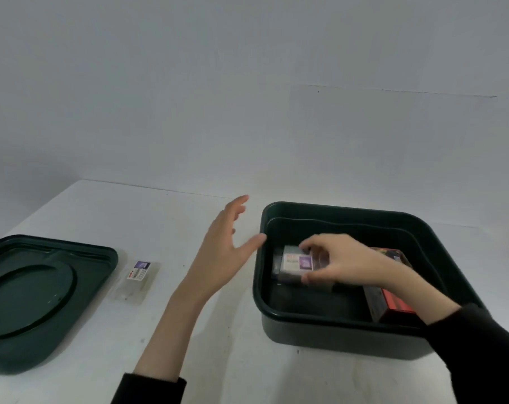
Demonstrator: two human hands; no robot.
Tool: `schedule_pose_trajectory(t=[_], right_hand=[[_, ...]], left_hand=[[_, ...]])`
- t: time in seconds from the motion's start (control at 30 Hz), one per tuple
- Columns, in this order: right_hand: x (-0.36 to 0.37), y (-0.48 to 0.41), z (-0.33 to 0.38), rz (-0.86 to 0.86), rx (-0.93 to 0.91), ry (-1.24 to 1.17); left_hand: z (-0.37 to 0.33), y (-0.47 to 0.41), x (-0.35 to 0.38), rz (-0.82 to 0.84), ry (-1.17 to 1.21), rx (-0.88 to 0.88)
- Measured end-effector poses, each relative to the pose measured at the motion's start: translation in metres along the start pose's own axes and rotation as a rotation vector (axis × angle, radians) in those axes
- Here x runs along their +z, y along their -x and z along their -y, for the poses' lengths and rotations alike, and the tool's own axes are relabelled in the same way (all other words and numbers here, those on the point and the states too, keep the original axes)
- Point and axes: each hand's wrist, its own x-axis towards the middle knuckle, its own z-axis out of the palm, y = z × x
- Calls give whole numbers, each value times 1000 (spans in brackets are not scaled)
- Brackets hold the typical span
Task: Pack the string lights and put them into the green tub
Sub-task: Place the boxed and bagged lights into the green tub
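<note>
A: What is held, and where?

B: A clear packet of string lights (298, 263) is pinched between thumb and fingertips of the right hand (339, 262), inside the green tub (279, 313).

A: What crowds it?

B: A red and black box (393, 298) is seen just beside it, partly hidden by the right wrist.

A: And outside?

B: The left hand (221, 249) is spread open, nothing held. A second packet (138, 277) and the tub lid (37, 298) are laid on the white table (218, 360)
</note>
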Motion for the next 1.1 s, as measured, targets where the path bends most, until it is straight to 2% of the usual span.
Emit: schedule_pose_trajectory(t=[0.1,0.2,0.33,0.47,0.6,0.73,0.83,1.0,1.1], right_hand=[[26,-13,-4,188,70,110],[44,-22,-5,240,87,205],[56,-27,-7,226,37,270],[62,-28,-13,233,4,375],[62,-27,-17,186,-68,469],[60,-31,-13,41,-122,444],[59,-33,-12,14,-115,428],[56,-33,-11,43,-53,375],[55,-33,-9,34,-37,355]], left_hand=[[21,3,-9,-75,15,-94],[42,6,-16,-92,-13,-177],[73,9,-26,-185,-47,-260],[113,14,-36,-239,-391,-386],[148,24,-46,-147,-612,-558],[166,26,-55,-121,-795,-529],[171,25,-62,-123,-807,-513],[165,26,-68,-79,-853,-619],[155,28,-69,-105,-742,-617]])
